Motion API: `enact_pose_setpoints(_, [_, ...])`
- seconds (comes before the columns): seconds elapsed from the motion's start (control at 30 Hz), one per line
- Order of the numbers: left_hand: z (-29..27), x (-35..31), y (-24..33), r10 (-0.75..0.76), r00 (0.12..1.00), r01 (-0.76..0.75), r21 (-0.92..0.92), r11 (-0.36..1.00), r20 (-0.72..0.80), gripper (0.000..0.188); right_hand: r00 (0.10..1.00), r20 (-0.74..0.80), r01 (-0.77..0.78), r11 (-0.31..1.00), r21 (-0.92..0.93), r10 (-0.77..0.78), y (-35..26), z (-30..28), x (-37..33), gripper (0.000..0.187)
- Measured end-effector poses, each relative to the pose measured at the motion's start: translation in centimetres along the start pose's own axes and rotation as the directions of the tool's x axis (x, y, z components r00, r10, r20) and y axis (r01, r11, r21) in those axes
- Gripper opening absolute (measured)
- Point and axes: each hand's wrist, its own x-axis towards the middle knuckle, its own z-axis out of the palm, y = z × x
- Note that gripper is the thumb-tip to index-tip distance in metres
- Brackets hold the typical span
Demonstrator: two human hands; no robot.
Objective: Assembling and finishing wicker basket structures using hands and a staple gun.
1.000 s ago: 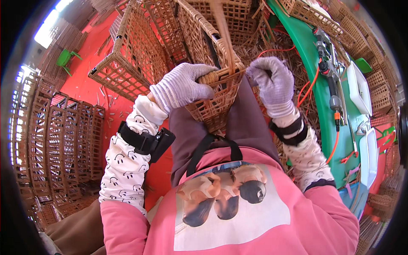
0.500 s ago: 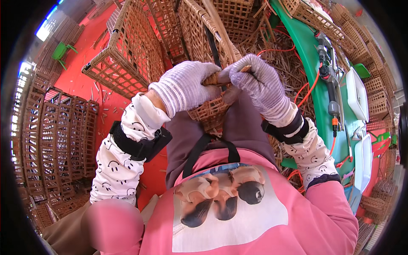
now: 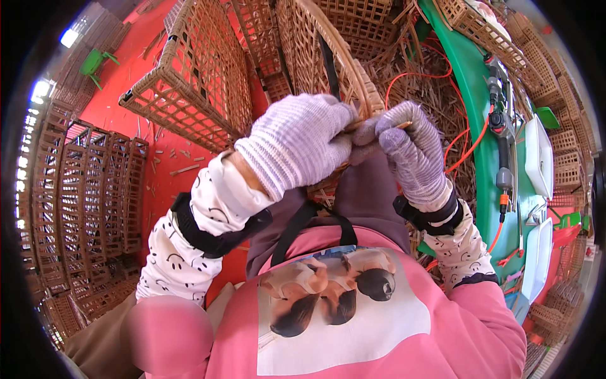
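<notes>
A brown woven basket (image 3: pixel 309 54) stands tilted in front of my knees, its thick wrapped rim (image 3: pixel 355 66) running down to my fingers. My left hand (image 3: pixel 300 139), in a striped lilac-and-white knit glove, closes round the near end of that rim. Close beside it, my right hand (image 3: pixel 413 148), gloved alike, pinches a thin wicker strip (image 3: pixel 406 125) whose light tip pokes out between thumb and fingers. The two hands nearly touch. My fingers hide where the strip meets the rim.
Another woven basket (image 3: pixel 189 82) rests at the left on the red floor (image 3: pixel 165 151). Stacked baskets (image 3: pixel 88 202) stand farther left. At the right, a green table (image 3: pixel 467 82) bears a grey power tool (image 3: pixel 503 151) with an orange cord and white trays (image 3: pixel 538 155). Wicker scraps (image 3: pixel 416 95) litter the ground.
Both hands have shifted a little to the right, the left one more, and my left hand has turned its back further over the rim. The strip tip now sits higher between my right fingers.
</notes>
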Motion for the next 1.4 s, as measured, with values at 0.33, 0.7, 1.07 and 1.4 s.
enact_pose_setpoints(0.33, [-1.0, -2.0, -0.1, -0.173, 0.984, 0.164, -0.192, 0.968, -0.032, 0.031, 0.996, 0.084, 0.024, 0.999, -0.032, -0.021, 0.3, -0.9, -0.1, 0.02])
enact_pose_setpoints(0.7, [0.5, -1.2, 0.2, -0.092, 0.989, 0.072, -0.166, 0.983, -0.118, 0.028, 0.998, 0.051, 0.037, 0.999, 0.005, -0.037, 0.2, -1.3, -0.1, 0.011])
enact_pose_setpoints(1.07, [-0.1, -2.5, -0.6, -0.189, 0.98, 0.14, -0.477, 0.868, -0.057, 0.023, 0.996, 0.085, 0.004, 0.998, 0.069, -0.01, 0.4, -0.2, -0.3, 0.013])
enact_pose_setpoints(1.4, [1.0, -1.2, 0.6, -0.173, 0.982, 0.175, 0.022, 0.984, -0.072, 0.042, 0.97, 0.179, -0.087, 0.924, -0.373, 0.163, -2.6, -0.6, 1.3, 0.019])
